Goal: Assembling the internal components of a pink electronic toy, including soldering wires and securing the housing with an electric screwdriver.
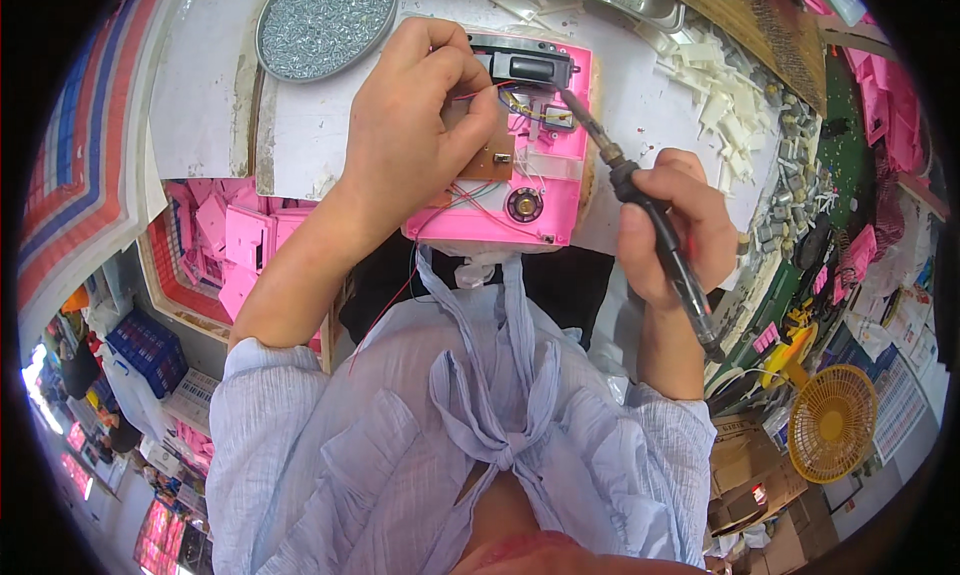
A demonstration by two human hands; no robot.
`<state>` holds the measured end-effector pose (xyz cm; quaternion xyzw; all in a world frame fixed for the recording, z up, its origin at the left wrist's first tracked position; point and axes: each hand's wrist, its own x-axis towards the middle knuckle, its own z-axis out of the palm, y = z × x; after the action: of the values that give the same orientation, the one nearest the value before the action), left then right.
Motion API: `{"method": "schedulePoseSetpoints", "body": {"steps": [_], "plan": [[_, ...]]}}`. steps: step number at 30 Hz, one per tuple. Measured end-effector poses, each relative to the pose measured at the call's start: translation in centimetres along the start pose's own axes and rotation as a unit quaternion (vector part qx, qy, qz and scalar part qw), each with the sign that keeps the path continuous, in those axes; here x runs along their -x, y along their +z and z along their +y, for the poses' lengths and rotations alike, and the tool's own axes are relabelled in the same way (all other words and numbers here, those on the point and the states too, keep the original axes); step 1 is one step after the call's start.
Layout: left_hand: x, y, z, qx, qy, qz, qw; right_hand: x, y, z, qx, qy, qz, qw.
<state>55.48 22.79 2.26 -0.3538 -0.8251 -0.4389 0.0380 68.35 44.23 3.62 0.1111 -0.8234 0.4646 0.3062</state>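
Observation:
A pink plastic housing lies on the work surface before me. Inside it are a brown circuit board, a small round speaker, thin wires and a black plastic part along the far edge. My left hand reaches over the housing's left side, fingers pinched on a thin red wire next to the black part. My right hand, closed round the dark handle of a soldering iron, holds it at a slant. The iron's tip is close to the black part's right end.
A round metal tray of small screws stands at the far left. White plastic pieces and small metal parts are heaped at the right. Pink plastic parts fill a box at the left. A yellow fan stands at the lower right.

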Motion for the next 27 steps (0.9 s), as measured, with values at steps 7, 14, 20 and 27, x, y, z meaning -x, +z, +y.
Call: {"method": "schedulePoseSetpoints", "body": {"steps": [7, 14, 20, 27], "plan": [[0.1, -0.1, -0.1, -0.004, -0.002, 0.005, 1.000, -0.3, 0.9, -0.5, 0.013, 0.002, -0.065, 0.998], [0.1, 0.0, -0.1, -0.006, -0.006, 0.017, 1.000, -0.6, 1.2, -0.2, 0.023, -0.020, -0.069, 0.997], [0.1, 0.0, -0.1, -0.006, -0.004, 0.019, 1.000, -0.6, 1.5, 0.2, 0.039, -0.038, -0.065, 0.996], [0.2, -0.1, -0.1, 0.003, -0.013, 0.010, 1.000, -0.7, 1.5, 0.0, 0.030, -0.028, -0.067, 0.997]]}}
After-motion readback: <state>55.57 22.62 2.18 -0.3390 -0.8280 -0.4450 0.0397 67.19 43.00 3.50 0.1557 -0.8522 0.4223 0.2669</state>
